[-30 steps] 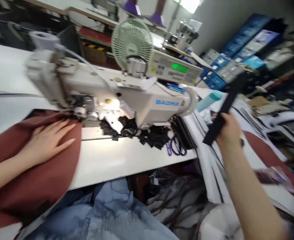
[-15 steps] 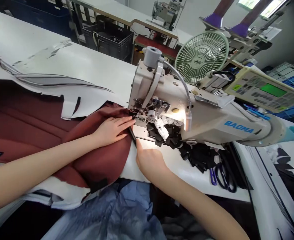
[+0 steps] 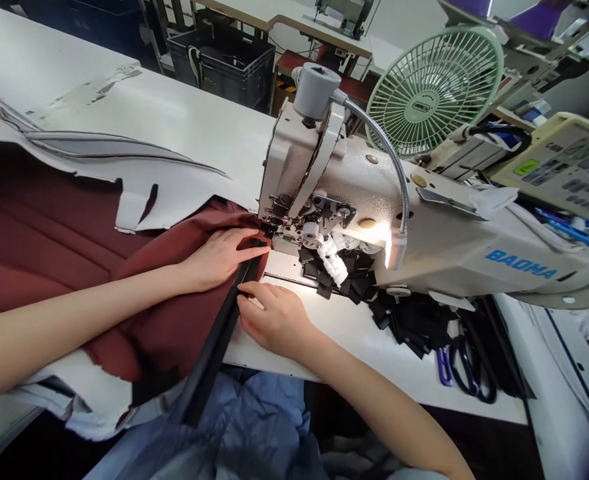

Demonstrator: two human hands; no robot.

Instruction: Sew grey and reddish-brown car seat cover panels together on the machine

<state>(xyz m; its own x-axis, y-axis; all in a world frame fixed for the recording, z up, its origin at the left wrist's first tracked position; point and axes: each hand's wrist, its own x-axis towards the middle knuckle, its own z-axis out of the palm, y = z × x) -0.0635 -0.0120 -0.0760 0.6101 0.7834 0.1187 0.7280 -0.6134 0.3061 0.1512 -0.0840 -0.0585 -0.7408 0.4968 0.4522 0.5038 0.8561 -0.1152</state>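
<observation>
My left hand [image 3: 219, 259] lies on the maroon fabric piece [image 3: 159, 320], fingers stretched toward the presser-foot area of the sewing machine [image 3: 299, 180]. Under and beside its fingertips runs a long black strip [image 3: 214, 353], along the fabric's right edge. One end of the strip is by the needle area; the other hangs over the table edge onto blue cloth. Pinched on this strip, thumb against fingers, is my right hand [image 3: 274, 317], just below the left. The needle itself is hidden by machine parts.
Short black fabric pieces [image 3: 404, 323] lie piled under the machine arm, with dark-handled scissors [image 3: 467, 370] and a purple-handled tool [image 3: 443, 367] nearby. Behind the machine stand a green fan [image 3: 434, 93] and a control panel [image 3: 559, 160]. A grey crate [image 3: 224, 67] sits beyond the table.
My right hand has moved left and now pinches the black strip, which has come into view across the fabric edge toward my lap. My left hand stays near the needle area. The view has shifted.
</observation>
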